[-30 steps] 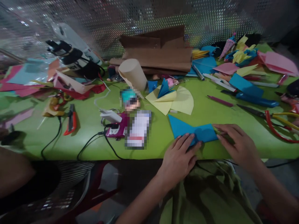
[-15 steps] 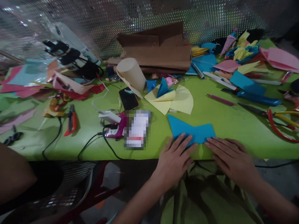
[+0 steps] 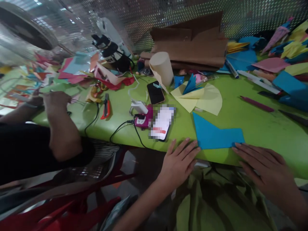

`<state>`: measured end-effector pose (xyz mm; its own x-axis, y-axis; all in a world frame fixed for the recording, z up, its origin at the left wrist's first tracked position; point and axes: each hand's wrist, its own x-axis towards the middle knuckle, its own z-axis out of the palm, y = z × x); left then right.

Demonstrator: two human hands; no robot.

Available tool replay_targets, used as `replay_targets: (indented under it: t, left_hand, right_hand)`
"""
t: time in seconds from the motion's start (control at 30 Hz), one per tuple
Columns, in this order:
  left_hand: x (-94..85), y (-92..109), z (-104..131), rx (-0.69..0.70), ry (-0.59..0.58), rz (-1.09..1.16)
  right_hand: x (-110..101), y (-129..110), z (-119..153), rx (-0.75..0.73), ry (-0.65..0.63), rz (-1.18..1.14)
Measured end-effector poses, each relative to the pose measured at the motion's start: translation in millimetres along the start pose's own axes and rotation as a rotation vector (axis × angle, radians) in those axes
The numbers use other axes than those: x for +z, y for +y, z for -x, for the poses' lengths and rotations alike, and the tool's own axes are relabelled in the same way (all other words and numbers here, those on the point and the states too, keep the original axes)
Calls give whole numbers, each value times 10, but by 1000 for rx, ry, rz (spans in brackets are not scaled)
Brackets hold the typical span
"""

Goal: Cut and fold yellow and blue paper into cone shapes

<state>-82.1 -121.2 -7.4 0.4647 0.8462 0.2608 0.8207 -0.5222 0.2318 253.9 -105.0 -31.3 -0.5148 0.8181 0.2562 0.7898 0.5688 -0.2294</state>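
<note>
A folded sheet of blue paper (image 3: 216, 136) lies flat on the green table at its front edge, with a pointed corner at its upper left. My left hand (image 3: 179, 160) rests at the paper's lower left corner, fingers stretched out and touching its edge. At the lower right corner lies my right hand (image 3: 262, 162), its fingers flat and the tips on the paper. Neither hand grips anything. Behind the blue paper are fan-shaped pieces of yellow paper (image 3: 213, 99) with a small folded blue piece (image 3: 192, 84) on top.
Left of my hands lie a lit phone (image 3: 162, 123), a dark phone (image 3: 156, 92), a purple power adapter (image 3: 144, 120) with cables and a red cutter (image 3: 106, 107). A pencil (image 3: 257, 104) and scissors blade (image 3: 293, 117) lie right. A co-worker's arms (image 3: 60, 118) reach over the table's left.
The view has swung left, bringing the co-worker's arms and a fan into sight. My left hand has slid off the blue paper's face to its left corner; my right hand stays at its right corner.
</note>
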Motion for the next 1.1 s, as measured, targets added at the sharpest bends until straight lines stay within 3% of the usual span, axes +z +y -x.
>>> replay_targets:
  t: [0.23, 0.37, 0.5, 0.67, 0.9, 1.1]
  left_hand:
    - [-28, -2, -26, -117, 78, 116]
    - [-17, -8, -212, -96, 0, 178]
    - [5, -40, -367, -70, -85, 226]
    - [32, -71, -427, -72, -90, 238]
    - [16, -98, -412, 34, -129, 143]
    - [37, -96, -392, 58, -133, 100]
  right_hand:
    - [-119, 111, -369, 2, 18, -33]
    - [-133, 195, -697, -16, -55, -3]
    - [-104, 242, -842, -30, -149, 1]
    - [-154, 209, -771, -10, -108, -53]
    - [-213, 42, -456, -138, 56, 18]
    - [-237, -30, -271, -135, 32, 22]
